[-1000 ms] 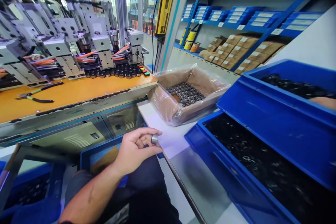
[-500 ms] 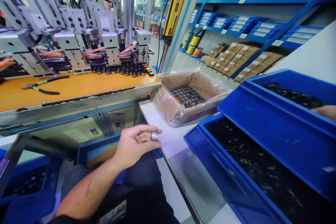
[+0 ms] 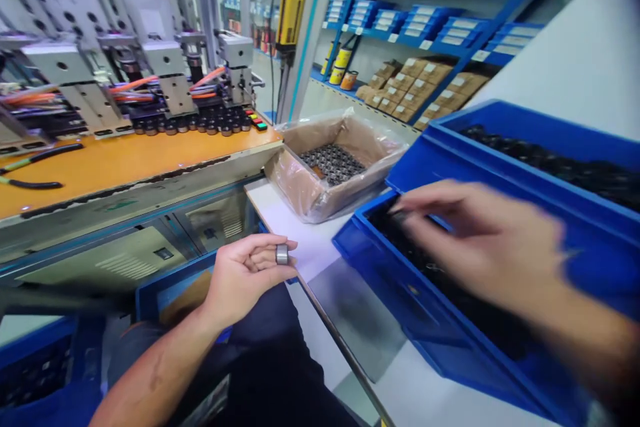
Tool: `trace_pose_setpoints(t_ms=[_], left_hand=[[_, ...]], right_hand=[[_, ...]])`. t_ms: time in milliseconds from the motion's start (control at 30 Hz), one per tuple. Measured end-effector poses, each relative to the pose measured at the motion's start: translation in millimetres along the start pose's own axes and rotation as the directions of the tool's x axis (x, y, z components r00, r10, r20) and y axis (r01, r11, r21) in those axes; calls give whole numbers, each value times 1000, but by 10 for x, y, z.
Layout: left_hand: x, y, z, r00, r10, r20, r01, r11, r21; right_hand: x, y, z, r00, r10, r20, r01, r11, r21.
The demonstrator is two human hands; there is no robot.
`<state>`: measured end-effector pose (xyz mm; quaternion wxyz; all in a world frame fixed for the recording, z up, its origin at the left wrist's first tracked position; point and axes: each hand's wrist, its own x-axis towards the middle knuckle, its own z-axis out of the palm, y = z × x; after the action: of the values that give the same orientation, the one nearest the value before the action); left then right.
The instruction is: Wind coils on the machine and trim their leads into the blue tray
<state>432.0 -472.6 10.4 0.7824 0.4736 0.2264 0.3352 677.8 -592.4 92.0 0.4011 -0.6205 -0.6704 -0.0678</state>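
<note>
My left hand [image 3: 245, 277] hovers over my lap at the table's near edge, fingers curled around a small silver metal ring [image 3: 282, 254] pinched between thumb and fingertips. My right hand [image 3: 480, 240] is smeared by motion above the lower blue bin [image 3: 360, 243], which is full of small black parts; its fingers reach left and seem to pinch something dark that I cannot make out. A second blue bin [image 3: 505, 160] with black parts stands higher, behind it.
A plastic-lined cardboard box [image 3: 300, 183] of small dark parts sits at the table's far end. To the left an orange workbench [image 3: 125, 160] carries a machine [image 3: 165, 67] and pliers [image 3: 30, 170]. Blue shelving [image 3: 425, 20] with boxes lines the back. More blue bins lie near the floor.
My right hand has swung in from the far right, out of the upper bin and over the lower bin. The left hand keeps its hold on the ring. The camera has turned slightly right.
</note>
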Motion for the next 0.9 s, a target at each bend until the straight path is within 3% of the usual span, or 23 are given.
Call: trace_pose_setpoints(t_ms=[67,133,233,433,633,900], left_hand=[[12,-20,93,998,-22,50,21,999,27],[19,-53,173,995,-42,93,37,998,53],[27,-129,259,990,-58,132,50,997,61],[72,-234,361,984,-56,168,48,997,52],[78,-198,354,993,-5,121,-6,996,94],[42,-174,355,994,-17,104,8,996,87]], right_hand=[[-145,-118,289,991,-100,86,82,978,190],[-245,-203,544,987,-144,78,115,948,298],[-328,-231,712,988,-131,79,96,933,348],[-374,-177,599,988,-143,61,115,936,333],[-372,-152,574,971,-224,88,182,921,345],[-389,-119,590,940,-332,75,313,930,190]])
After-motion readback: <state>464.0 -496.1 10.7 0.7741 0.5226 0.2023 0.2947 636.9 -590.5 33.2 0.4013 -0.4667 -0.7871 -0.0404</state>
